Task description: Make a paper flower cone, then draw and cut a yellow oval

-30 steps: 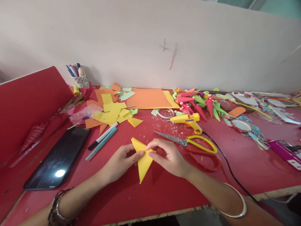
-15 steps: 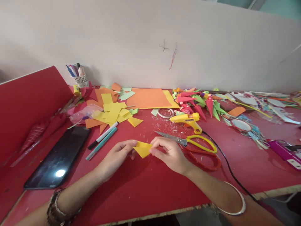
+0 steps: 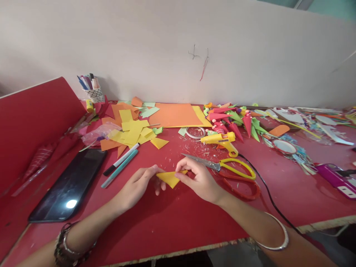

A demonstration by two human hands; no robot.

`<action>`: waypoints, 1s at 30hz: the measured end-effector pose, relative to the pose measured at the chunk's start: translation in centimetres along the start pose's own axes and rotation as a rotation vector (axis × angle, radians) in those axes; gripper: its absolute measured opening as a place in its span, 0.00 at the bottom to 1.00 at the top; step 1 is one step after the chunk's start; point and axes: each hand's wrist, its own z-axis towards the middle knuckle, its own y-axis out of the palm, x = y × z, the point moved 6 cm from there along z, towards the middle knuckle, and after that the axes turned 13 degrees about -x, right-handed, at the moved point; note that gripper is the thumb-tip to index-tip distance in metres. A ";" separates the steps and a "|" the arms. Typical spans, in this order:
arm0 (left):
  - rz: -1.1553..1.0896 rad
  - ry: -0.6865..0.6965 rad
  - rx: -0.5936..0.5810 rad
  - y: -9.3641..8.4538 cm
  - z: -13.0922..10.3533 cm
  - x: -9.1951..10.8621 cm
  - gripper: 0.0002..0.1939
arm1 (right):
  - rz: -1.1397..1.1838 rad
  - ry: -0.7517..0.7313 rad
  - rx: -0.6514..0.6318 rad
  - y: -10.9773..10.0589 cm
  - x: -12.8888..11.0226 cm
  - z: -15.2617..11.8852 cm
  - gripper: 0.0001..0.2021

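Note:
A small yellow paper triangle [image 3: 170, 178] is held between both hands above the red table, one corner pointing down toward me. My left hand [image 3: 139, 187] pinches its left corner between thumb and forefinger, the other fingers hanging loosely below. The thumb and fingertips of my right hand [image 3: 197, 180] close on the upper right part of the paper, and its right tip shows past them. Behind the hands lies another yellow paper piece [image 3: 159, 143]. Scissors [image 3: 236, 168] with yellow and red handles rest just beyond my right hand.
A yellow glue gun [image 3: 219, 139] with a black cord lies behind the scissors. Two markers [image 3: 120, 168] and a phone [image 3: 69, 185] are at the left. Yellow paper pieces [image 3: 133, 131], colourful paper cones [image 3: 222, 116] and a pen cup [image 3: 94, 94] stand farther back.
My right hand has shifted its grip inward along the top of the yellow triangle, uncovering its right tip. The lower fingers of my left hand have spread downward.

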 end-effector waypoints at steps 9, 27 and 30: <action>0.416 0.088 -0.102 1.5 0.2 0.5 0.17 | 0.102 0.056 -0.063 0.7 0.1 0.1 0.05; 0.220 0.114 -0.164 1.2 -0.4 0.9 0.16 | 0.235 -0.025 -0.326 1.6 0.2 -0.1 0.17; 0.226 0.105 -0.219 1.4 -0.3 0.8 0.17 | 0.214 -0.048 -0.359 1.8 -0.1 0.0 0.17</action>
